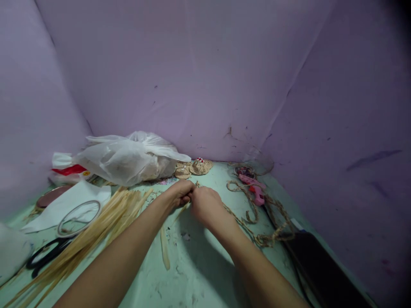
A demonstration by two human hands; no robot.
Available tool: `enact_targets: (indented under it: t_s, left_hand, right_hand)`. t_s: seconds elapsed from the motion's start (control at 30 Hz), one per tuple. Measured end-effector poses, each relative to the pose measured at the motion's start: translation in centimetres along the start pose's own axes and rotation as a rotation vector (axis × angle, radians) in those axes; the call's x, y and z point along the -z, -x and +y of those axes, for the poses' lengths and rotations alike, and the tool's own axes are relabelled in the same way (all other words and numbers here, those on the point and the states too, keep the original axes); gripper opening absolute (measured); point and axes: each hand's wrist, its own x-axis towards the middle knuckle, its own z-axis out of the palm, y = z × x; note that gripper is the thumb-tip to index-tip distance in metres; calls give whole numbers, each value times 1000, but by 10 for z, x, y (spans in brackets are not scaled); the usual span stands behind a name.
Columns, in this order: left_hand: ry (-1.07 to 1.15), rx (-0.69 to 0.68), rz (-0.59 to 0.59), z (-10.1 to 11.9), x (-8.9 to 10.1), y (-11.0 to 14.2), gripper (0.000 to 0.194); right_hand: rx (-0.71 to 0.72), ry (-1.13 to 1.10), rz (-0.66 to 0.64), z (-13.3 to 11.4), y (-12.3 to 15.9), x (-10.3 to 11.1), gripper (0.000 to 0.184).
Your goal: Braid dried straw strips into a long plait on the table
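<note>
We note left hand (182,192) and right hand (206,206) meeting, both curled around straw strands (182,211); pink glue gun (258,196) lies rightward.

a glue gun (258,195) and scissors (62,244) suggest a craft workspace.

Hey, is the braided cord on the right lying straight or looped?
Looped: the braided cord curls round beside the pink glue gun.
</note>
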Motion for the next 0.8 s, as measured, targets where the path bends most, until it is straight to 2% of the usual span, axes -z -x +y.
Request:
enact_targets:
  t_s: [0.07, 0.13, 0.23, 0.27, 0.33, 0.4, 0.5, 0.6, 0.8]
  left_hand:
    - [6, 16, -21, 1, 5, 1, 20]
    - [1, 37, -65, 1, 10, 1, 16]
    - [-3, 68, -153, 1, 19, 0, 10]
    - [-5, 73, -178, 0, 20, -1, 10]
    - [-10, 72, -211, 0, 22, -3, 14]
    - [-21, 63, -223, -1, 22, -4, 16]
    - [-56, 49, -210, 0, 20, -3, 17]
    - [-124, 34, -167, 3, 16, 3, 13]
    - [-364, 17, 9, 17, 14, 15, 13]
  right_hand:
    - [20, -79, -78, 6, 0, 6, 18]
    - [-21, -202, -82, 19, -5, 10, 15]
    - [-228, -423, 141, 40, -16, 7, 15]
    - [-285, -564, 134, 44, -20, 3, 14]
    - [-361, -882, 1, 46, -26, -7, 14]
    - [-381, -1053, -108, 40, -30, -17, 16]
    - [-398, -1109, -133, 31, -34, -30, 16]
    - [-439, -1108, -113, 32, -38, -40, 14]
    - [-484, -1082, -49, 42, -43, -53, 6]
